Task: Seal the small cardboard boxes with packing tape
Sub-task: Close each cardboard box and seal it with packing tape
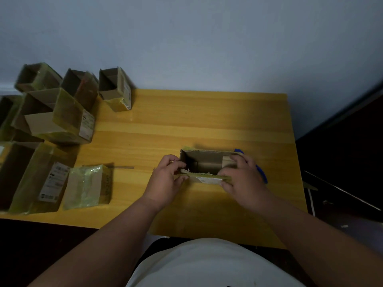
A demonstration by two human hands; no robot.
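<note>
Open box right of 7 boxes

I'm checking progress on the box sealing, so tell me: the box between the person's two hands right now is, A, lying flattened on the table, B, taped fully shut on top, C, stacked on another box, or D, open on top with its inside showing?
D: the box stands open-topped on the wooden table, its brown inside showing, with the left hand and right hand gripping its near edge and ends.

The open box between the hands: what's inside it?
The box shows bare cardboard walls and a folded inner flap; no contents show. The right hand covers its right end, and the near inside wall is hidden.
</note>
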